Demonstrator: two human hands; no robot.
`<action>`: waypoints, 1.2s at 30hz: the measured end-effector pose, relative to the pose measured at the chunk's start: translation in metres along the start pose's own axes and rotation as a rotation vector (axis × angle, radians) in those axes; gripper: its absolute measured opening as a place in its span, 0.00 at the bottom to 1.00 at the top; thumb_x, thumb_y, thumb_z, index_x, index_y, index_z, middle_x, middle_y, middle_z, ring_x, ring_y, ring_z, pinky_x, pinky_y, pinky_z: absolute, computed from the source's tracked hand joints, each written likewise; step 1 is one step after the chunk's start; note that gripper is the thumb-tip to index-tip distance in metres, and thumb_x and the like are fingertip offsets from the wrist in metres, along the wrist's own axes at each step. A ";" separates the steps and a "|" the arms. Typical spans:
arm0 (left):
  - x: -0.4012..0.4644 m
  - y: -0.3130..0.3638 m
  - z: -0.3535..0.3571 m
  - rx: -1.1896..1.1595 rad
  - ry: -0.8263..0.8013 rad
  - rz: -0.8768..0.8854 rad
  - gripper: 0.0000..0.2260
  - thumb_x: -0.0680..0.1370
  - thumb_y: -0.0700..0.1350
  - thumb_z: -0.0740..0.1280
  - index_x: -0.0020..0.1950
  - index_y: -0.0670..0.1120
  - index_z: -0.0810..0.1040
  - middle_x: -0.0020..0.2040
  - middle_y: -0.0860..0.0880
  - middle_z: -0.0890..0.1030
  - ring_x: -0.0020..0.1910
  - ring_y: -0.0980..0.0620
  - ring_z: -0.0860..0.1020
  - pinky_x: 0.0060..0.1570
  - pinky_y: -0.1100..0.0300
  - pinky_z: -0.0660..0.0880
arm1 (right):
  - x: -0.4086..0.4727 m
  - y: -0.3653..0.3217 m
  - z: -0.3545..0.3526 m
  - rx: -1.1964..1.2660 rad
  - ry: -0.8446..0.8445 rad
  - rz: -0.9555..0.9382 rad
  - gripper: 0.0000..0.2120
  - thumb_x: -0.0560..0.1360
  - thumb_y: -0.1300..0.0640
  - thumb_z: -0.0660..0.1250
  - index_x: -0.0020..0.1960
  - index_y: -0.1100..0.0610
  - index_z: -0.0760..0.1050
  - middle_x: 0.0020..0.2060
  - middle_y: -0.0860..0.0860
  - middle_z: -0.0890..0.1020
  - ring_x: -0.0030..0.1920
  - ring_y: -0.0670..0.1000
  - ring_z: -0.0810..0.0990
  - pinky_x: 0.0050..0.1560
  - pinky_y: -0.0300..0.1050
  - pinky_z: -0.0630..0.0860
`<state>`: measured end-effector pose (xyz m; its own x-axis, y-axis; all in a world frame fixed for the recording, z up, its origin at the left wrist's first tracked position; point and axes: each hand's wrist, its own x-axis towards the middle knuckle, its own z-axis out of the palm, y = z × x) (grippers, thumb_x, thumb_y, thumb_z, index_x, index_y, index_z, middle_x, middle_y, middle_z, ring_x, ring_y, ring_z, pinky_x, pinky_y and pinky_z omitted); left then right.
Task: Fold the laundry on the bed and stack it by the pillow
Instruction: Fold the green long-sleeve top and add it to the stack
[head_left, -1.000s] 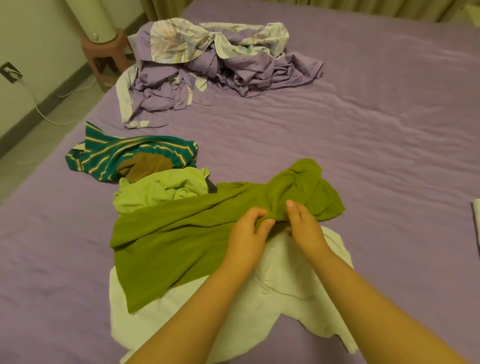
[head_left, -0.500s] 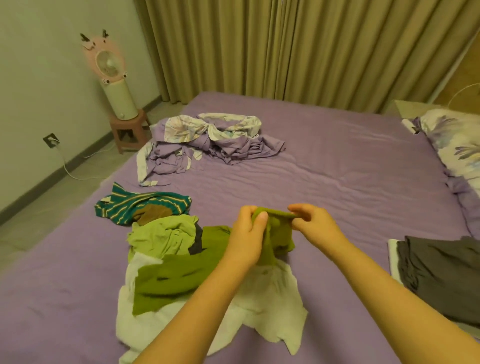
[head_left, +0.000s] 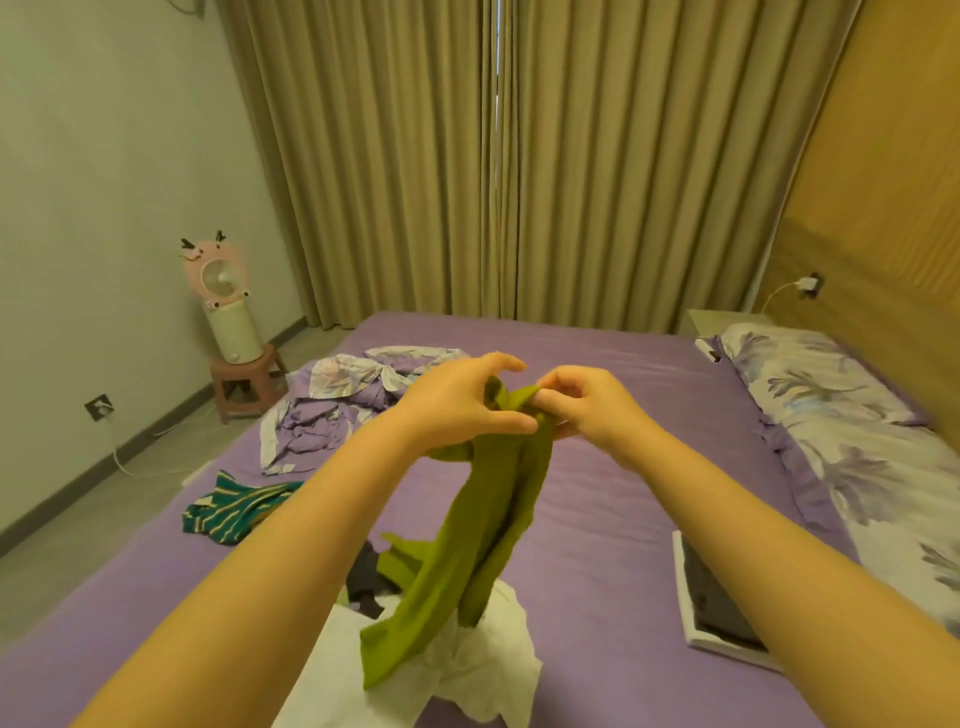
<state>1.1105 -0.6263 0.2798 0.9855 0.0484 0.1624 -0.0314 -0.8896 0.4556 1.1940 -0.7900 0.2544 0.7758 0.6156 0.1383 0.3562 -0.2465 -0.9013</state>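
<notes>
Both hands have risen since half a second ago, lifting the olive-green knit garment (head_left: 483, 525) clear of the pile so that it now hangs in the air instead of lying bunched on the purple bed sheet (head_left: 613, 499). It droops as a long twisted rope of cloth, its lower end trailing just above a crumpled white garment (head_left: 467, 670) at the near edge. The left hand (head_left: 457, 405) grips the top of the cloth with curled fingers, and the right hand (head_left: 587, 410) pinches the same upper hem just beside it, the two hands nearly touching. Left of the pile lies a teal striped garment (head_left: 234, 509), and further off a heap of lilac floral bedding (head_left: 337, 400). At the right, beside the floral pillow (head_left: 831, 410), sits a folded stack, seemingly dark grey cloth (head_left: 717, 597) on something white, though an arm hides part of it. A pink fan (head_left: 218, 275) stands on a stool at the far left.
</notes>
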 end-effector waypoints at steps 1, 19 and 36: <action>0.000 0.004 -0.003 0.049 -0.039 -0.024 0.24 0.70 0.60 0.71 0.63 0.53 0.74 0.49 0.53 0.79 0.48 0.53 0.77 0.46 0.55 0.74 | -0.003 -0.010 -0.006 0.015 0.017 -0.015 0.05 0.75 0.61 0.68 0.40 0.55 0.77 0.33 0.53 0.80 0.35 0.50 0.79 0.39 0.48 0.80; -0.013 0.067 -0.028 -0.749 0.025 -0.084 0.02 0.74 0.45 0.72 0.42 0.49 0.83 0.40 0.47 0.85 0.38 0.51 0.83 0.40 0.55 0.81 | -0.114 0.039 -0.078 -0.056 0.370 0.091 0.03 0.76 0.57 0.67 0.46 0.55 0.74 0.38 0.52 0.77 0.38 0.49 0.74 0.34 0.41 0.66; -0.034 0.108 0.073 -0.689 -0.114 -0.020 0.14 0.75 0.45 0.71 0.58 0.43 0.78 0.50 0.48 0.82 0.49 0.53 0.80 0.50 0.57 0.78 | -0.124 -0.004 -0.093 0.528 0.057 -0.006 0.11 0.80 0.63 0.56 0.52 0.60 0.78 0.44 0.57 0.83 0.43 0.53 0.81 0.41 0.46 0.80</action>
<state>1.0859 -0.7569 0.2597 0.9972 -0.0196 0.0724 -0.0742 -0.3969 0.9149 1.1451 -0.9352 0.2793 0.8069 0.5706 0.1527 0.0614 0.1761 -0.9825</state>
